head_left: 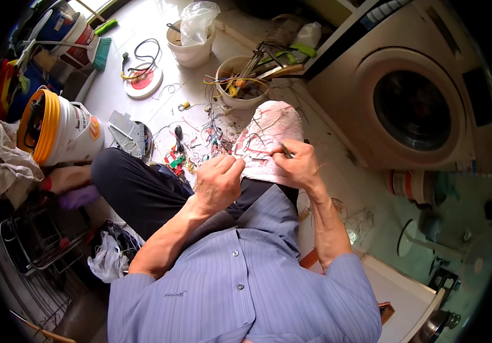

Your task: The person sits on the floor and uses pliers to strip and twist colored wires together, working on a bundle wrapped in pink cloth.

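A pinkish towel (268, 117) is spread over my right leg, with short red and dark wire pieces (257, 151) lying on it. My left hand (218, 182) is closed at the towel's left edge, its fingertips pinched on something too small to make out, probably hidden partly by the fingers. My right hand (298, 166) grips a small dark tool (286, 150) over the towel, close to a red wire. Beyond my hands, a tangle of coloured wires (214, 137), small green and red parts (177, 160) and a black cord lie on the tiled floor.
A tool bucket (226, 97) and a white bucket with a bag (186, 54) stand ahead. A washing machine (343, 97) is at the right. A yellow-rimmed bucket (80, 137), a broom (100, 54) and a black rack (29, 231) crowd the left. A corded round disc (151, 86) lies ahead.
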`<state>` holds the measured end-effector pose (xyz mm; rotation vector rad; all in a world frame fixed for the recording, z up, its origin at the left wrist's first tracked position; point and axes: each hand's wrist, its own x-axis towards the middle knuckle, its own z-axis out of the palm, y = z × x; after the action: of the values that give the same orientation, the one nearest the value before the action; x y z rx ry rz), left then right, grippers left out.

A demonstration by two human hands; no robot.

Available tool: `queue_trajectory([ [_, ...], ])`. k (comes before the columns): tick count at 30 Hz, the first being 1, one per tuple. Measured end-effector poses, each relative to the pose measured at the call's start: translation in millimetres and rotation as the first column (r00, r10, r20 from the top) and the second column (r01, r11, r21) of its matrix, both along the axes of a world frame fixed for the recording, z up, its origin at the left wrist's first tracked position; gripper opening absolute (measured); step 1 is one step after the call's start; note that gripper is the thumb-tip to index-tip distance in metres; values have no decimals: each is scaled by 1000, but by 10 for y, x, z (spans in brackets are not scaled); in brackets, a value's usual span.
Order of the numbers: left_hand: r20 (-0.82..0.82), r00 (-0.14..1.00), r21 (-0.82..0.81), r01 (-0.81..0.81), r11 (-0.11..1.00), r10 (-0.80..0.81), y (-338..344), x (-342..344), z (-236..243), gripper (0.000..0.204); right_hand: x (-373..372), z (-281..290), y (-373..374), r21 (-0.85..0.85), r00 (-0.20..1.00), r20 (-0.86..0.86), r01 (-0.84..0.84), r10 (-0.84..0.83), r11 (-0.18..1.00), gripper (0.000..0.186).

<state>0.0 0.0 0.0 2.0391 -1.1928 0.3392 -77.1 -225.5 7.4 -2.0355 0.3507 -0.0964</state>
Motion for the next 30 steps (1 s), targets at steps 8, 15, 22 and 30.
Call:
queue_trajectory([
  [8, -32, 999, -77, -31, 997, 28, 57, 82, -88, 13, -194, 112, -328, -74, 954, -18, 298, -300, 952, 8],
  [15, -12, 999, -89, -45, 995, 44, 57, 145, -12, 11, -167, 273, -681, 182, 867, 132, 456, -481, 871, 11],
  [22, -20, 998, -13, -54, 998, 54, 14, 129, -58, 12, -169, 163, -289, -267, 983, 157, 133, -93, 955, 32],
  [30, -80, 996, -42, -33, 999, 30, -19, 121, -41, 9, -110, -52, 63, -368, 959, 259, -9, 112, 930, 13],
])
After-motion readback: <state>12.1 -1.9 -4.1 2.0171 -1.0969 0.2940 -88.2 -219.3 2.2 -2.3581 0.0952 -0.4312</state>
